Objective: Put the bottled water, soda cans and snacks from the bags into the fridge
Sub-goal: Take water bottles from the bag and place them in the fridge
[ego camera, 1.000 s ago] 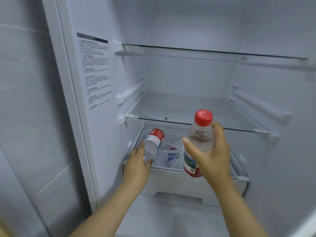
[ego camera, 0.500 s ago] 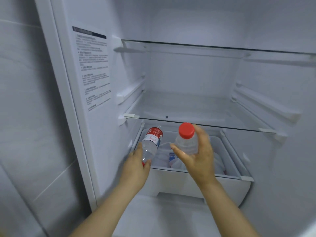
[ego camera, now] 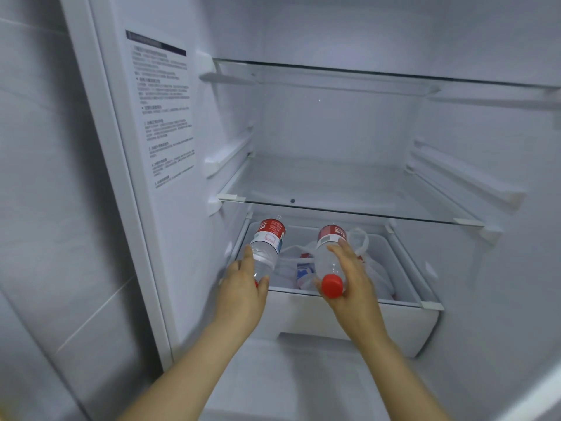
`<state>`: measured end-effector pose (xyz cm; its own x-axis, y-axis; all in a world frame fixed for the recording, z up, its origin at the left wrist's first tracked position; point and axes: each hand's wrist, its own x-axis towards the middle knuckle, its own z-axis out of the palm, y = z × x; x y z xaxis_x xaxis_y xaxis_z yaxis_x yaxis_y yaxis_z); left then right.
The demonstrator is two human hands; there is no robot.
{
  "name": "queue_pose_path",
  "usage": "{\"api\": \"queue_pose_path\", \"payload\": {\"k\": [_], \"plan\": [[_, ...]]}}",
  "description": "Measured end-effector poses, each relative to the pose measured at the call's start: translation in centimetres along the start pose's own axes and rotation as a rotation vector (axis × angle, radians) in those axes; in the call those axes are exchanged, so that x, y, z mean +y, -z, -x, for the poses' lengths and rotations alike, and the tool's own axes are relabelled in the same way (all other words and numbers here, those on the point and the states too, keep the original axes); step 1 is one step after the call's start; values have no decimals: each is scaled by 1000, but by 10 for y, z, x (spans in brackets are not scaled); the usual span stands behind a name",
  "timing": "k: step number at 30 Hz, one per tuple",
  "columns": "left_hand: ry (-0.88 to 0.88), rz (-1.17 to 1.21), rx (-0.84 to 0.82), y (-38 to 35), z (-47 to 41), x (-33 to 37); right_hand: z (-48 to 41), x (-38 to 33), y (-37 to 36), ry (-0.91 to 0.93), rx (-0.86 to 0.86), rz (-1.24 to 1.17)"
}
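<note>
Lower centre of frame: my left hand wraps the left bottle near its cap, and my right hand clasps the right bottle mid-body, both over the drawer. Long axes run front to back, bases tilted up and away, caps toward me. Probably heavy, slick and squashable; best gripped mid-body.

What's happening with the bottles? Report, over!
Left grip holds left bottle, tilted. Right grip holds right bottle, cap toward us. Both over open drawer. Bag already inside, taking up room.
</note>
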<state>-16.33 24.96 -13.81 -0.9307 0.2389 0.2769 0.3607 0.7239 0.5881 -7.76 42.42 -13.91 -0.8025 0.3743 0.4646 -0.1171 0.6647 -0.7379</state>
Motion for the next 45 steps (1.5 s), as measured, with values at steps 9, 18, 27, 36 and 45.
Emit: {"api": "queue_pose_path", "payload": {"k": [9,18,27,36,45], "plan": [[9,-9,-19,2,1,0,11,15,-3,116,-104,269],[-22,-10,-92,7,2,3,10,0,8,-119,-318,76],[-232,112,-260,13,12,-10,-2,7,8,-136,-419,-4],[-138,-21,-269,-2,-6,-3,-27,11,-13,-131,-280,-43],[22,-63,-202,-20,-44,10,-59,18,-36,-94,-345,-117]]}}
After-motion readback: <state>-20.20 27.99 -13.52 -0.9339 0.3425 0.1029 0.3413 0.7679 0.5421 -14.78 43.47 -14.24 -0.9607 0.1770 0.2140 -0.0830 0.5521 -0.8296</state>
